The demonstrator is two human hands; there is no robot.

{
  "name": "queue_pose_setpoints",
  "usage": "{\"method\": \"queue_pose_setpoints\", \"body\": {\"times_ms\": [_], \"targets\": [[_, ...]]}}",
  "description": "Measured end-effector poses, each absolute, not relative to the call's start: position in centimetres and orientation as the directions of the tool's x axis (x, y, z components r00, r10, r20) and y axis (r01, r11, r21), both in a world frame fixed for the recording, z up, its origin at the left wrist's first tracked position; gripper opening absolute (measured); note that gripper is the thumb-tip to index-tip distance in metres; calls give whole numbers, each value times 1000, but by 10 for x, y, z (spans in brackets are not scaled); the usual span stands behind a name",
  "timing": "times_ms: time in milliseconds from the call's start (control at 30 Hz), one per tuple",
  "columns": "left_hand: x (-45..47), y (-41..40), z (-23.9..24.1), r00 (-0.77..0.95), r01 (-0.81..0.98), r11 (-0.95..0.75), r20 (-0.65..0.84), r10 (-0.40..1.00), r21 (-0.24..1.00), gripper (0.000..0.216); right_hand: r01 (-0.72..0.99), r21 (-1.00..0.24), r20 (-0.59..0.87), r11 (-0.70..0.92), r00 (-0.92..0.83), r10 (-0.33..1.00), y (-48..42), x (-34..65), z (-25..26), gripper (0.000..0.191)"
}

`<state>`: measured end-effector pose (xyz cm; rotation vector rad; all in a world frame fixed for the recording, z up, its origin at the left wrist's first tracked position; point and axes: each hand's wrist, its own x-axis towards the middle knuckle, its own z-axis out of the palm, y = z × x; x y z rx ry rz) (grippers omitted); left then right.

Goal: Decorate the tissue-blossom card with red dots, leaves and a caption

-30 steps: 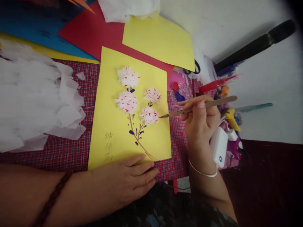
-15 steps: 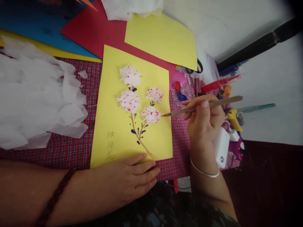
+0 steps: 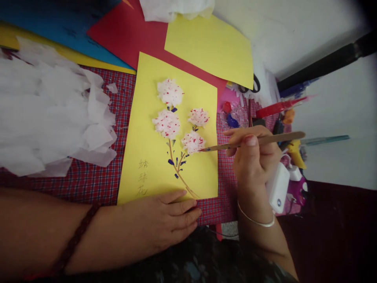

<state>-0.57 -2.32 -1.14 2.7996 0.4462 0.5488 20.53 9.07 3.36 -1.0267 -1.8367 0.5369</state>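
Note:
A yellow sheet [image 3: 153,157] lies on the red checked cloth [image 3: 97,181]. Several white tissue flowers with red specks [image 3: 167,124] sit on it, above a painted brown stem with blue leaves [image 3: 176,167]. My right hand [image 3: 253,155] is closed on a wooden paintbrush [image 3: 265,140]. Its tip touches the right edge of the lowest flower [image 3: 193,142]. My left hand [image 3: 165,220] lies flat with fingers stretched out, pressing the sheet's bottom edge.
A heap of white tissue paper [image 3: 47,114] lies at the left. Red [image 3: 129,35], blue [image 3: 59,27] and yellow [image 3: 212,47] sheets lie at the back. Paint blobs [image 3: 231,114], scissors [image 3: 250,84], pens [image 3: 279,106] and a white box [image 3: 278,188] crowd the right.
The brush tip has moved left from just beside the lowest flower to touch it. The view has shifted slightly; my left hand stays put.

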Motion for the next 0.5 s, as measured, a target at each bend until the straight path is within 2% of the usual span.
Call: {"method": "queue_pose_setpoints", "body": {"times_ms": [233, 433, 500], "targets": [[-7, -22, -12, 876, 239, -919, 339, 343, 312, 36, 442, -729, 453, 523, -260, 852, 90, 204, 33, 28], [-6, -23, -13, 879, 234, -918, 335, 341, 320, 37, 277, -770, 593, 575, -19, 805, 100, 209, 38, 26], [-6, -24, -13, 890, 237, -924, 315, 330, 299, 38, 231, -791, 586, 566, 24, 810, 101, 208, 39, 26]]}}
